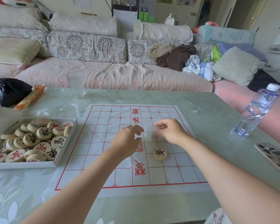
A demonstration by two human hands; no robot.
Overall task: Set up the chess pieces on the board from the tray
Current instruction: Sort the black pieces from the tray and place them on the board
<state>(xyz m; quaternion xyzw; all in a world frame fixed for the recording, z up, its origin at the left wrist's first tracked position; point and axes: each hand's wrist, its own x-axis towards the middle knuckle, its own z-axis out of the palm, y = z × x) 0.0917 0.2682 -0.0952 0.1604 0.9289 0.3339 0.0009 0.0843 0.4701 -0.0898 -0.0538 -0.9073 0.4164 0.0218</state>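
Note:
A white paper board with red grid lines lies on the table. To its left, a shallow white tray holds several round wooden pieces with black or red characters. One black-marked piece lies flat on the board right of the centre column. A second piece shows as a pale blur just above it, under my right hand. That hand hovers with its fingers loosely bent and nothing visibly pinched. My left hand hovers over the board's middle, its loosely curled fingers holding nothing.
A clear glass stands at the table's far edge. A plastic water bottle stands right of the board, with a patterned flat object nearer me. A black bag and an orange packet lie far left. A sofa runs behind.

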